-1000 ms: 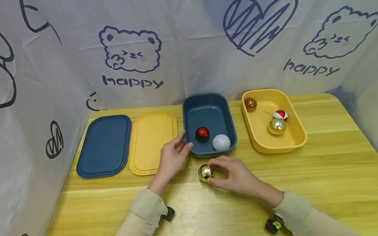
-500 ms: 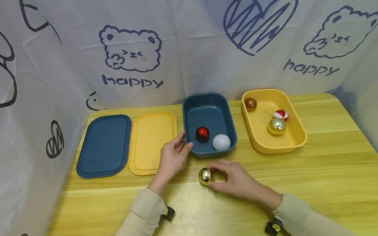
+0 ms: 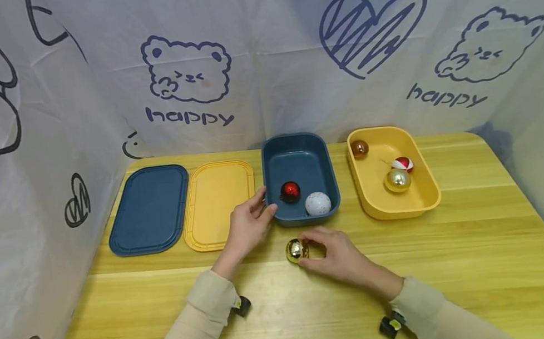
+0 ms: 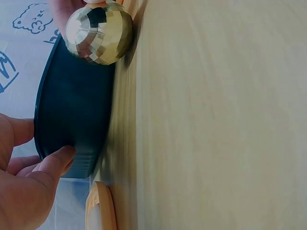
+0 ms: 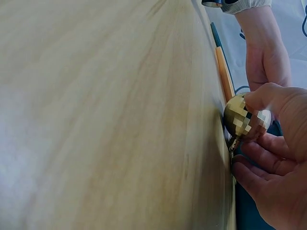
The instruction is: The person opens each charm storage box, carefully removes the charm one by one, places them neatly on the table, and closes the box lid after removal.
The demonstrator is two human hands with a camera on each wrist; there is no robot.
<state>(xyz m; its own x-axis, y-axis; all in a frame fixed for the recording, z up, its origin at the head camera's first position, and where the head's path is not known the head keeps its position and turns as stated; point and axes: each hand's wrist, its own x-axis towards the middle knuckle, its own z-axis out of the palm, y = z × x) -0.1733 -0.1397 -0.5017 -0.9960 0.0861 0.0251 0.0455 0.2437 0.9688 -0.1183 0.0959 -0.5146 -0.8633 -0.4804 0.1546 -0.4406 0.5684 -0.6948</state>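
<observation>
My right hand (image 3: 337,254) pinches a shiny gold faceted bauble (image 3: 296,250) between thumb and fingers, just in front of the blue box (image 3: 305,222). In the right wrist view, the small metal cap of the bauble (image 5: 247,117) points down beside the fingers. Against the left front corner of that box rests my left hand (image 3: 250,222), its thumb and fingers on the outside. The left wrist view shows its fingers (image 4: 60,160) laid along the dark wall. Inside the blue box lie a red bauble (image 3: 290,191) and a speckled white ball (image 3: 318,203).
To the right stands a yellow box (image 3: 400,213) with a brown bauble (image 3: 360,149), a red-and-white bauble (image 3: 403,164) and a pale gold bauble (image 3: 397,180). A blue lid (image 3: 149,210) and a yellow lid (image 3: 217,198) lie flat on the left. A printed cloth (image 3: 288,95) hangs behind the table.
My right hand has shifted the gold bauble slightly toward me and then partly back. My left hand stays at the blue box's corner.
</observation>
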